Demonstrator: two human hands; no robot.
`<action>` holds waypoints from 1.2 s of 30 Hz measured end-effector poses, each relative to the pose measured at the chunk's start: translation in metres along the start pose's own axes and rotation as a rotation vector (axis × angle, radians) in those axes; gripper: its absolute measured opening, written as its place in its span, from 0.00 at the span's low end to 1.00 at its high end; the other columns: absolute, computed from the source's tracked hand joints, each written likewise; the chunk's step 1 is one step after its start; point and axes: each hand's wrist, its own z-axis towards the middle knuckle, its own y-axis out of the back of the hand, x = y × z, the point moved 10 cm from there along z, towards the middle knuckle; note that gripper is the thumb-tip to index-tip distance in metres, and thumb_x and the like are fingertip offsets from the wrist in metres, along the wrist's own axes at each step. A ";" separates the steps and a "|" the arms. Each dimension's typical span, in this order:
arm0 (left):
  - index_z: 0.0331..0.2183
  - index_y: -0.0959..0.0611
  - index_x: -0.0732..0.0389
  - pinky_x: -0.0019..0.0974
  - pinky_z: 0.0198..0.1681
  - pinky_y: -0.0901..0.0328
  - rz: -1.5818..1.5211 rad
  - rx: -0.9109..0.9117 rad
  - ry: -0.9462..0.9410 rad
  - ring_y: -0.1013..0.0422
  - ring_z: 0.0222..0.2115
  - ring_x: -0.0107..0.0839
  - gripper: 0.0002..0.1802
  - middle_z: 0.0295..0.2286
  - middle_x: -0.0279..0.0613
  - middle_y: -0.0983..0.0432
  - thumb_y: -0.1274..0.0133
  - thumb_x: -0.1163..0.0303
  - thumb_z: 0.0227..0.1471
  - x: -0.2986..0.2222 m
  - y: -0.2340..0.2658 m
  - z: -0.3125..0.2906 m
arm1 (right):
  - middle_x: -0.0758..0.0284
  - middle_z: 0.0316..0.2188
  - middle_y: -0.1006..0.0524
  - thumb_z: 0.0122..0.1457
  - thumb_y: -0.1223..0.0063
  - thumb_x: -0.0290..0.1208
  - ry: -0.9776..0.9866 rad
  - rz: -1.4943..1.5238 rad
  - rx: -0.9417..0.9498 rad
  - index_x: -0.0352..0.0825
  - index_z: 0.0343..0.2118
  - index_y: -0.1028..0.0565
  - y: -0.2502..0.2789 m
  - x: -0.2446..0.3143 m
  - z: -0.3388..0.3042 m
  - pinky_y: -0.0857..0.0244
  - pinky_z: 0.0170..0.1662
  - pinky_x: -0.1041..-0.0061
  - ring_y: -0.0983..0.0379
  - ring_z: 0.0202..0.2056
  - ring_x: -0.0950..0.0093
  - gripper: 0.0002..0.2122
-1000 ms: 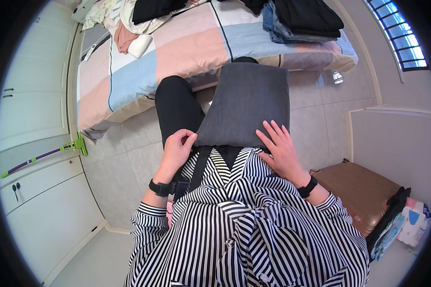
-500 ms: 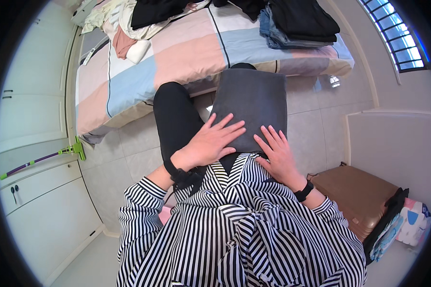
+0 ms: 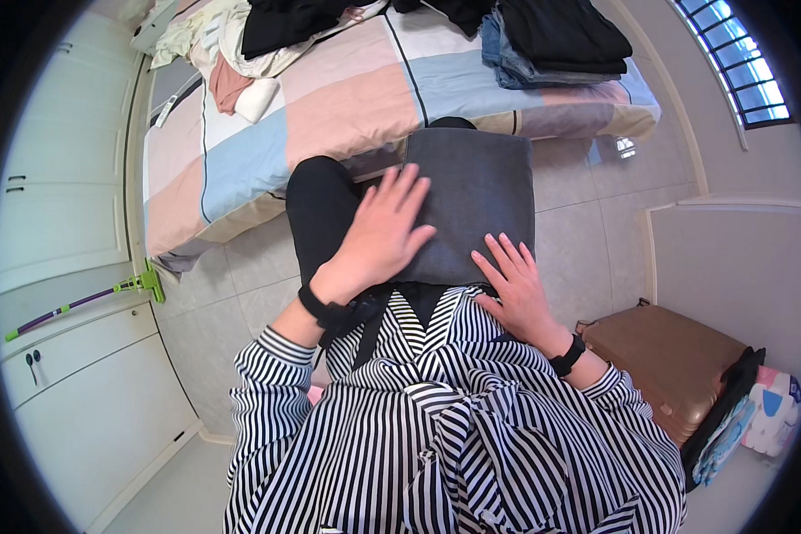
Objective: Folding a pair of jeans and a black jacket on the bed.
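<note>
In the pale room, a bed with a pink, blue and white patchwork cover point(image 3: 347, 111) carried a stack of folded black and blue denim clothes point(image 3: 561, 44), while the dark grey, roughly rectangular folded cloth garment point(image 3: 476, 205) lay flat across the person's black-trousered lap point(image 3: 316, 209). The left hand point(image 3: 381, 230), which had pinched the garment's lower left corner a second earlier, was now open over its left edge, fingertips blurred, its pressure impossible to tell. The right hand point(image 3: 514, 289) stayed spread and empty-gripped on the lower right part, so the fabric seemed steadied there while the left side was being smoothed.
</note>
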 end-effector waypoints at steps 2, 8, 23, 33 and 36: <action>0.60 0.38 0.61 0.56 0.62 0.51 0.044 0.033 -0.082 0.54 0.63 0.52 0.36 0.63 0.50 0.50 0.49 0.55 0.55 -0.015 -0.001 0.011 | 0.60 0.63 0.42 0.54 0.44 0.43 0.009 -0.005 0.010 0.42 0.60 0.35 0.004 0.007 0.004 0.55 0.64 0.52 0.48 0.64 0.58 0.30; 0.62 0.42 0.58 0.59 0.62 0.53 0.203 0.073 -0.090 0.57 0.65 0.45 0.41 0.64 0.42 0.52 0.52 0.46 0.55 0.031 -0.040 0.066 | 0.60 0.63 0.42 0.54 0.44 0.43 0.009 -0.017 0.014 0.43 0.60 0.35 0.002 0.007 0.004 0.54 0.64 0.53 0.48 0.64 0.59 0.30; 0.51 0.28 0.70 0.37 0.47 0.31 -1.398 0.295 0.851 0.26 0.42 0.33 0.31 0.45 0.46 0.25 0.42 0.56 0.54 0.092 -0.113 0.027 | 0.49 0.58 0.38 0.57 0.41 0.43 -0.760 0.919 -0.320 0.24 0.61 0.44 -0.012 -0.167 0.008 0.44 0.60 0.68 0.41 0.60 0.64 0.37; 0.52 0.29 0.61 0.37 0.47 0.30 -1.620 0.368 0.869 0.27 0.44 0.32 0.23 0.45 0.40 0.26 0.45 0.65 0.57 0.085 -0.104 0.028 | 0.60 0.49 0.27 0.57 0.41 0.38 -0.933 1.704 0.085 0.24 0.54 0.35 -0.051 -0.154 0.036 0.34 0.53 0.74 0.28 0.49 0.72 0.27; 0.52 0.30 0.62 0.38 0.47 0.30 -1.624 0.351 0.888 0.27 0.44 0.32 0.23 0.46 0.41 0.27 0.46 0.67 0.57 0.083 -0.095 0.043 | 0.61 0.47 0.25 0.58 0.42 0.35 -0.962 1.739 0.047 0.26 0.53 0.33 -0.041 -0.162 0.044 0.33 0.51 0.74 0.27 0.46 0.72 0.24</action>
